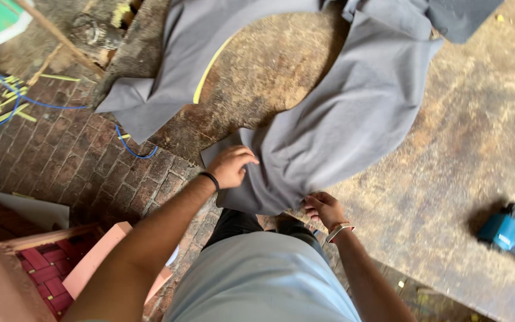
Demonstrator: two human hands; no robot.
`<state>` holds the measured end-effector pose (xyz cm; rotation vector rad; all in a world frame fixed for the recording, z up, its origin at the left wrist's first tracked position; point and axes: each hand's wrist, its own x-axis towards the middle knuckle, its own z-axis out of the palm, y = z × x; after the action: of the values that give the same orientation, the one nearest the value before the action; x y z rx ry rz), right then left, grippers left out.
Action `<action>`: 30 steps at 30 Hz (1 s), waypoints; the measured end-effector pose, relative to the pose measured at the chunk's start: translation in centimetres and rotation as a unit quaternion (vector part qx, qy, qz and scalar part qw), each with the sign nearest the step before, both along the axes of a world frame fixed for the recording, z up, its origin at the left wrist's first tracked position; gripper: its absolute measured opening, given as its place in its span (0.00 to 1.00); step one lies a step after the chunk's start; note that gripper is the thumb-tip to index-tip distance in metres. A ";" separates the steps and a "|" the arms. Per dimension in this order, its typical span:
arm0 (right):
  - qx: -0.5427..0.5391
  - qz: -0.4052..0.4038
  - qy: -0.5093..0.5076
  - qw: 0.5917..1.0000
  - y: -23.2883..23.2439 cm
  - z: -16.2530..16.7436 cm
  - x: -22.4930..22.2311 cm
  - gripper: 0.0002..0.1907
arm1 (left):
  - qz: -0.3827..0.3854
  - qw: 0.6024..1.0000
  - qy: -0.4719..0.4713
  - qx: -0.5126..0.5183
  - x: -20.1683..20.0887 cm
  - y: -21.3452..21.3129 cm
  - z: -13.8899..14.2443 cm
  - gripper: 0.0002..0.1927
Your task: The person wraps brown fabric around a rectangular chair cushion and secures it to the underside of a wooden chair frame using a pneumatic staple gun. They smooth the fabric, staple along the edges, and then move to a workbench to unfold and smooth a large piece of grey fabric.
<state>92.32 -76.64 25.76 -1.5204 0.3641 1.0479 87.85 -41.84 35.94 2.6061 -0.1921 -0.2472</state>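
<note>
A large grey cloth [341, 113] lies draped over a worn wooden board table [466, 149], with a yellow strip [207, 74] along one curved edge. My left hand [232, 165], with a black band at the wrist, grips a corner of the cloth at the table's near edge. My right hand [324, 209], with a watch on its wrist, pinches the cloth's lower edge a little to the right. Both hands hold the same fold of cloth.
A blue power tool [511, 235] rests on the table at the right. On the brick floor at the left lie a blue cable [132, 146] and yellow scraps [7, 98]. A pink and red padded frame [49, 268] stands at the lower left.
</note>
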 end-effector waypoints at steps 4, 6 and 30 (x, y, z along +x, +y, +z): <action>-0.042 0.037 0.016 0.998 2.0 0.6 -3.7 0.26 | -0.145 0.988 -0.062 0.005 2.1 3.5 -0.6 0.16; -0.037 0.015 0.007 0.999 3.4 0.4 -6.3 0.32 | -0.218 0.974 -0.063 -0.009 3.2 4.4 -1.6 0.14; -0.102 -0.415 -0.240 0.872 20.4 1.0 -23.8 0.18 | -0.403 0.906 -0.084 -0.102 2.0 7.7 -5.5 0.08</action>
<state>68.54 -56.28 26.80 -1.5139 0.7019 -0.0563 89.84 -34.17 30.48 2.1977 -1.2859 -0.2609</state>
